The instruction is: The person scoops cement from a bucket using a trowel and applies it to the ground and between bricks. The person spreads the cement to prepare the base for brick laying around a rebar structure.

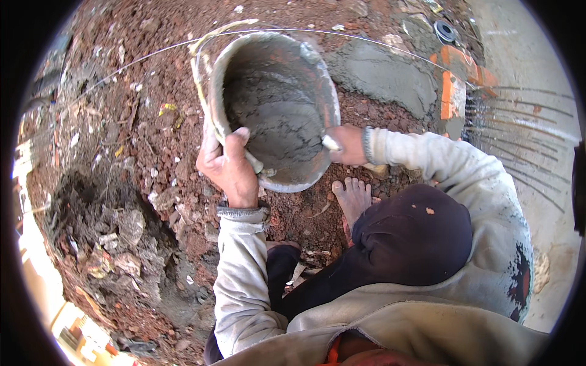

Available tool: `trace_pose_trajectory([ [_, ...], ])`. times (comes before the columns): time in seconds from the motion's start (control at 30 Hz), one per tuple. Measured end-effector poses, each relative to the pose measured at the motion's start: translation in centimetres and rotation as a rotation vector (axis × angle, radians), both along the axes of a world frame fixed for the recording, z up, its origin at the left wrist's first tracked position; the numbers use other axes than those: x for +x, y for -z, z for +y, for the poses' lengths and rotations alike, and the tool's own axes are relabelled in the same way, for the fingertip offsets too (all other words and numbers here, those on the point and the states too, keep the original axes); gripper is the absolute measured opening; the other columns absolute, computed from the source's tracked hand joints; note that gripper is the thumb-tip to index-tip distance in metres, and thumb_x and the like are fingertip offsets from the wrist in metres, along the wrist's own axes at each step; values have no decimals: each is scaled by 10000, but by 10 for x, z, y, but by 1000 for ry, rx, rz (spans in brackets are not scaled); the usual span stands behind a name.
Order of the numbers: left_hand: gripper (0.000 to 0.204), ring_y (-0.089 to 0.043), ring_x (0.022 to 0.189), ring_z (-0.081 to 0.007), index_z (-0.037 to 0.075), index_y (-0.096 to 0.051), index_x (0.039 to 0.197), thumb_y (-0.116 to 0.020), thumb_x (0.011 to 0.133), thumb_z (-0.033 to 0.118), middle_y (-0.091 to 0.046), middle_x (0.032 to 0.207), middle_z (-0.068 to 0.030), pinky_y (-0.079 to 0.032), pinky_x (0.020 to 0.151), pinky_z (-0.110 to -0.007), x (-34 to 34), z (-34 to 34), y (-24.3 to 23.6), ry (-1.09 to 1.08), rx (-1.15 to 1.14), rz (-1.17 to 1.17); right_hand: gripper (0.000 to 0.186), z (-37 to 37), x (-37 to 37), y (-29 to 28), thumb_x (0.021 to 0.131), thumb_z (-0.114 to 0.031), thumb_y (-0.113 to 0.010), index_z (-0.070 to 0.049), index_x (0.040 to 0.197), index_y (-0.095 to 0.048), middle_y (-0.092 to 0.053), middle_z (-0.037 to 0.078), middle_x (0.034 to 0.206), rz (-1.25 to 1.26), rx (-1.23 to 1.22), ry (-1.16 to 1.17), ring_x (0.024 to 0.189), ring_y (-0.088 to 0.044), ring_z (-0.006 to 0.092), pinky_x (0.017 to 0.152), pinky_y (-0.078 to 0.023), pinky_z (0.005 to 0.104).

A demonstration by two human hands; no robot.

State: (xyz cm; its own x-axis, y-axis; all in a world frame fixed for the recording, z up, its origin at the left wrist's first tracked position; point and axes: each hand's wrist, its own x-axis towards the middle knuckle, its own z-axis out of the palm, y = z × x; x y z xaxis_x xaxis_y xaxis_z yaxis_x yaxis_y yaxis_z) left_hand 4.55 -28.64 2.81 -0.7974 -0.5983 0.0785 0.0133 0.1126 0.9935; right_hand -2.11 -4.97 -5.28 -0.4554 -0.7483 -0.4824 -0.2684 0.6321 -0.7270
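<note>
A round, mortar-crusted bucket (334, 100) is tipped toward me, with wet grey mortar (278, 116) inside. My left hand (231, 161) is closed on its near left rim, thumb over the edge. A pale rope (201, 91) runs along the bucket's left side and ends under that hand. At the near right rim, my right hand (348, 145) is closed around a short whitish end (331, 143). What that belongs to is hidden by the fingers and the mortar.
A thin taut string (305, 30) crosses beyond the bucket. Spread mortar (384, 73) lies at the far right, beside orange bricks (453, 96), a dark coil (445, 32) and metal rods (525, 122) along a concrete surface. Rubble and a dark dirt heap (110, 226) fill the left.
</note>
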Motion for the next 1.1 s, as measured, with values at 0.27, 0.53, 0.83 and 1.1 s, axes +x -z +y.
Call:
trace_pose_trajectory([
  [0.27,228,-436,677,-59,-54,-633,957,-589,777,78,-531,764,30,-347,610,-212,7,11,2,-13,2,22,309,-40,6,-21,762,-241,-632,55,836,-580,-644,231,806,-126,-250,-257,800,-658,354,729,-509,437],
  [0.53,470,-578,904,-133,-87,-579,1214,-595,764,43,-633,1067,-86,-450,816,-254,22,-15,0,-44,83,39,289,-24,-3,-40,759,-221,-617,32,859,-521,-601,210,741,6,-385,-241,698,-605,405,656,-449,492],
  [0.83,461,-572,904,-162,-86,-590,1187,-598,768,106,-621,1042,-97,-459,835,-293,22,9,-10,10,48,-3,396,-9,16,-71,877,-335,-524,10,1073,-525,-649,277,831,27,-27,-241,822,-661,445,792,-530,509],
  [1.1,521,-549,1097,-205,-127,-554,1231,-616,745,52,-602,1212,-133,-380,980,-292,21,21,-11,103,-79,-56,354,41,-32,-81,911,-333,-501,-35,1100,-515,-658,223,778,199,141,-110,726,-657,419,710,-533,517],
])
